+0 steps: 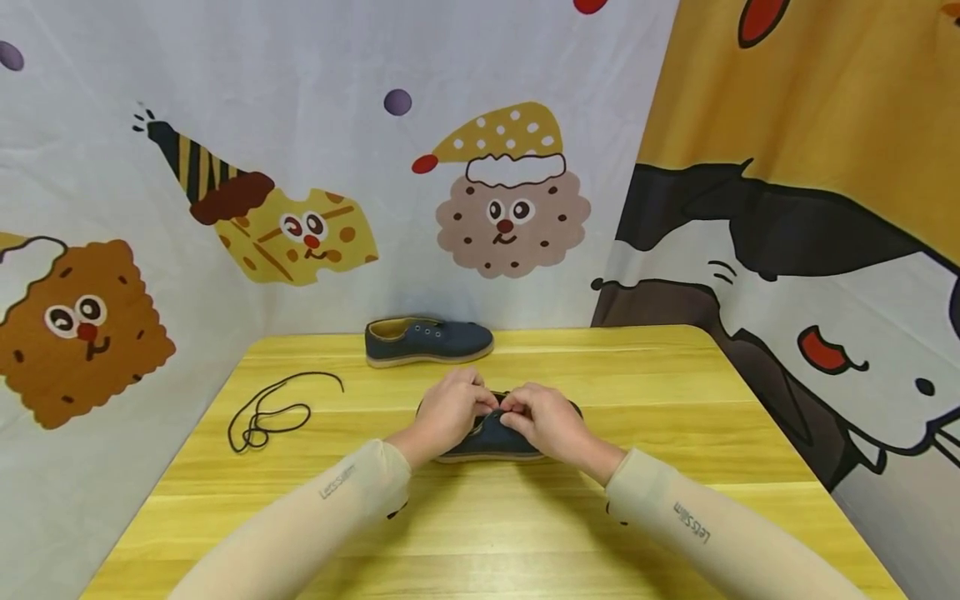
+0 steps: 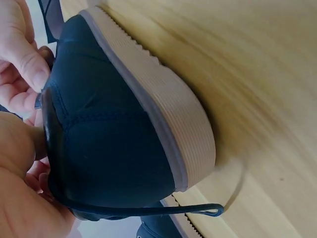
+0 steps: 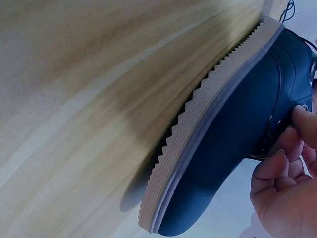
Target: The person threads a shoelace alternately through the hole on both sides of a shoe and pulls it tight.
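Note:
A dark navy lace-up shoe with a pale ridged sole stands on the table in front of me, toe toward the right. Over its opening my left hand has curled fingers close to the eyelets and appears to pinch a dark shoelace; its fingertips are partly hidden. That lace trails past the heel in a loop. With thumb and fingers my right hand pinches the eyelet flap of the shoe, beside a metal eyelet. The fingertips of both hands nearly meet there.
Behind, by the table's far edge, stands a matching navy shoe with bare eyelets. A loose dark shoelace lies coiled on the left of the yellow wooden table. A curtain printed with cartoons hangs beyond the table.

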Available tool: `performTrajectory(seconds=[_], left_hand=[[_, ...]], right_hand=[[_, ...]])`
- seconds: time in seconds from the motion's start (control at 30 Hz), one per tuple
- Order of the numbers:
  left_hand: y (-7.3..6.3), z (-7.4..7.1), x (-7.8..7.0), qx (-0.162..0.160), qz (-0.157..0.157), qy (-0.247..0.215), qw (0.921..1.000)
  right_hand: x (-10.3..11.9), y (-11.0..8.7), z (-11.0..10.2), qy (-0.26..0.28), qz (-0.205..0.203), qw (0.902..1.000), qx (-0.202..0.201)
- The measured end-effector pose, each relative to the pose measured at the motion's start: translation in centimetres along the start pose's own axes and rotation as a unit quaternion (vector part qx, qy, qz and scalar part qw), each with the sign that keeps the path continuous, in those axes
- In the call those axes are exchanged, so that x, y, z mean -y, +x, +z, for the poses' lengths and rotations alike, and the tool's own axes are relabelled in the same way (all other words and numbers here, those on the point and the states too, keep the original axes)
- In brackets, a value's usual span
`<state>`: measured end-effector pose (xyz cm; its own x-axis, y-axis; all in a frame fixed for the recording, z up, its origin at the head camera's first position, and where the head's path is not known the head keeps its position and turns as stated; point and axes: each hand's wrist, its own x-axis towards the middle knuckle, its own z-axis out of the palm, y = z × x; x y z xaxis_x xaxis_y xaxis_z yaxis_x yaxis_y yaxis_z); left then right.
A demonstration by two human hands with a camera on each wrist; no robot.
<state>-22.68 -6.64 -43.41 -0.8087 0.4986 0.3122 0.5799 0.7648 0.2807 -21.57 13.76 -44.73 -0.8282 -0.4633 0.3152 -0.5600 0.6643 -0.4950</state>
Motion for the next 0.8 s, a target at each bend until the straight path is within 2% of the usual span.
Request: performTrajectory(seconds=[0.3, 0.43, 0.6, 0.67, 0.8], left_hand=[[-0.2, -0.6, -0.7, -0.007, -0.01, 0.014, 0.9998], [-0.6, -0.8, -1.0, 0.02, -0.011, 0.016, 0.9996], [-1.4, -0.7, -1.2, 0.064, -0.011, -0.013, 0.9978], [-1.5, -0.5, -1.2, 0.061, -0.01, -0.021, 0.9978], [-1.5, -0.2, -1.3, 0.032, -0.002, -0.019, 0.9993]], right_hand=[[-0.1, -0.1, 0.1, 0.009, 0.019, 0.9998, -0.007], [-0.1, -0.1, 0.2, 0.02, 0.017, 0.9996, -0.006], [-0.1, -0.1, 0.3, 0.017, 0.024, 0.9996, 0.004], [-0.1, -0.1, 0.3, 0.012, 0.027, 0.9995, 0.005], [-0.1, -0.1, 0.4, 0.014, 0.025, 0.9996, 0.002]])
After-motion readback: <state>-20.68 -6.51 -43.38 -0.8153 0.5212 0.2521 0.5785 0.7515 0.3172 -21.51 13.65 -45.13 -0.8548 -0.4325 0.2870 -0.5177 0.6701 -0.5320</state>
